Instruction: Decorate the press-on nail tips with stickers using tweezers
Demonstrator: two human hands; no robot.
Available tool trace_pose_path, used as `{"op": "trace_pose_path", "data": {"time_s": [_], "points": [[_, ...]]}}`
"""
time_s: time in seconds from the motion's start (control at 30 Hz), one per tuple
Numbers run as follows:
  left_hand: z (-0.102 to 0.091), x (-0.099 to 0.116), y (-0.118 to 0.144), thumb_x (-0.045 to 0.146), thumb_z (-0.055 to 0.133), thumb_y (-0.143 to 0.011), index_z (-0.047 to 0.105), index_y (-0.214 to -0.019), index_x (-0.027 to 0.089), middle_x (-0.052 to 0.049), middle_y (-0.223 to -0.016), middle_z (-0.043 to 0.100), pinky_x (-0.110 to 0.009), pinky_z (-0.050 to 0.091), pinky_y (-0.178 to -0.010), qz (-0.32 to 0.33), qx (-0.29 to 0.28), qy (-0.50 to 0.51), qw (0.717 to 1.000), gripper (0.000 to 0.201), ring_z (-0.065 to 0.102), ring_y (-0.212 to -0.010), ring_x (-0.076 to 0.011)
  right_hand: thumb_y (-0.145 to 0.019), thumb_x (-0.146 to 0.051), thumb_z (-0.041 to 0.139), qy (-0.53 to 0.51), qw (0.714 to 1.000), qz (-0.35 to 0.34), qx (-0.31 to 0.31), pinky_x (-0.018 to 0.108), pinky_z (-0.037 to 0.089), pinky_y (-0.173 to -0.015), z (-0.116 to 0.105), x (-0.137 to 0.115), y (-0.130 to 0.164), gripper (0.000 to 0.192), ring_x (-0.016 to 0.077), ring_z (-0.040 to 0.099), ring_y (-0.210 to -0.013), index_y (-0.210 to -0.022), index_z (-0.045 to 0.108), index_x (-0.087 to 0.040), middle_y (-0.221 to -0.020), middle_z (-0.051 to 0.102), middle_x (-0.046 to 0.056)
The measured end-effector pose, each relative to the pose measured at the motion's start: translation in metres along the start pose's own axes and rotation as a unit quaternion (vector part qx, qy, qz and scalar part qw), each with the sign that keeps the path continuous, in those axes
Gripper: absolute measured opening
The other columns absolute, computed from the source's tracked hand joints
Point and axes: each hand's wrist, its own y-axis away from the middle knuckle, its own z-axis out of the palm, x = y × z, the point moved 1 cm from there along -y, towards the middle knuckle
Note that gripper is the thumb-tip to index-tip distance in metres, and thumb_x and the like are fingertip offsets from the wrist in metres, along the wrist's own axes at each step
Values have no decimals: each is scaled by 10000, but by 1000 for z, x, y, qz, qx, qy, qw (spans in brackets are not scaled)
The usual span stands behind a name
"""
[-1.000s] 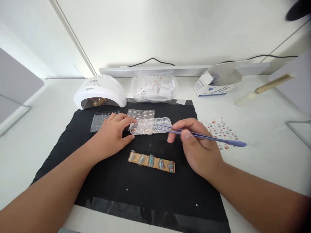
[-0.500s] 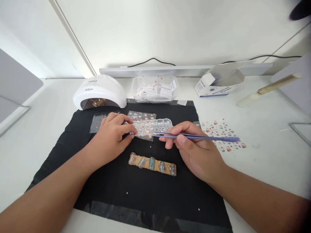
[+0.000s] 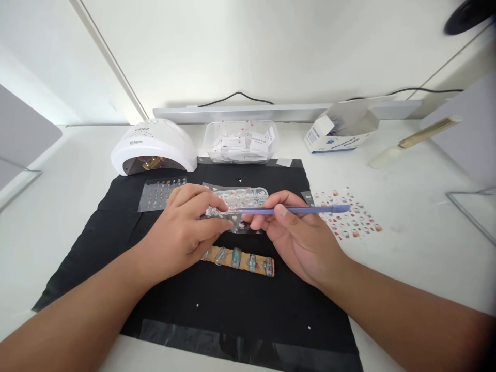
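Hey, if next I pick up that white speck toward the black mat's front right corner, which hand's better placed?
Probably your right hand: it holds the purple tweezers and is nearer the white speck. Your left hand, farther away, is by the tweezers' tips.

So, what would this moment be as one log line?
right hand: holds tweezers | left hand: by tweezers, contact unclear | strip: on mat

Passage over black mat nearside of nail strip; white lamp, plastic tub, carton block far side
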Motion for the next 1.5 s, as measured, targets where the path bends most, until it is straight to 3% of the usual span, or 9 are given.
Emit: {"op": "trace_pose_path", "data": {"time_s": [0.23,0.33,0.47,0.6,0.7,0.83,0.93,1.17,1.5], "points": [[-4,-2,1,131,606,-872,588,-1062,232,-79,-1155,541,-454,420,-975,-113,31,17,993,216,509,-1098,-257,-912,-365,638,37,998,-39,19,400,557,-901,-3,-4,-1,113,196,732,-870,-860,631,-264,-718,738,-16],[-1,-8,4,125,592,-805,478,-1150,226,-95,-1245,480,-451,403,-1025,-173,57,107,977,377,470,-1204,-274,-906,-383,641,62,995,-69,25,411,569,-874,-5,-8,0,117,200,724,-830,-860,648,-276,-711,728,-17],[4,-14,9,162,526,-761,403,-1220,268,-74,-1423,419,-430,462,-953,-258,93,302,913,487,525,-1169,-265,-913,-372,634,96,986,-135,-3,416,570,-830,-5,-12,4,92,219,707,-849,-898,686,-297,-726,723,-2],[6,-11,8,203,543,-794,420,-1220,276,-74,-1249,551,-389,525,-802,-312,78,454,831,449,604,-968,-228,-933,-330,613,119,976,-183,-25,440,548,-858,-3,-14,7,93,237,688,-898,-937,701,-302,-712,729,14],[6,-7,7,176,565,-776,463,-1229,264,-52,-1032,628,-370,528,-738,-298,62,547,779,472,616,-803,-189,-932,-345,612,137,971,-196,-20,452,538,-875,-2,-14,7,98,238,677,-882,-938,700,-302,-714,723,21],[5,-6,6,142,563,-746,537,-1209,252,-39,-965,668,-361,514,-728,-255,107,588,760,477,615,-774,-184,-922,-376,616,153,969,-194,1,503,526,-908,-4,-13,7,97,250,675,-864,-923,697,-321,-704,721,18],[4,-4,8,128,590,-801,516,-1252,288,-15,-963,669,-332,507,-719,-227,129,585,768,484,599,-754,-160,-918,-361,624,152,969,-194,-1,507,524,-902,-5,-12,7,93,261,676,-897,-928,706,-319,-700,727,24],[5,2,10,127,673,-852,591,-1158,273,-12,-966,574,-306,484,-795,-211,89,445,866,349,562,-833,-147,-924,-369,612,160,969,-185,-7,533,521,-912,-5,-13,10,101,278,669,-927,-937,708,-341,-703,720,27],[2,3,5,119,676,-833,634,-1008,221,-2,-860,598,-304,463,-733,-194,56,381,902,207,550,-764,-140,-934,-339,601,152,969,-192,-23,494,531,-881,-2,-13,11,109,264,667,-920,-951,707,-316,-717,719,30]]}}
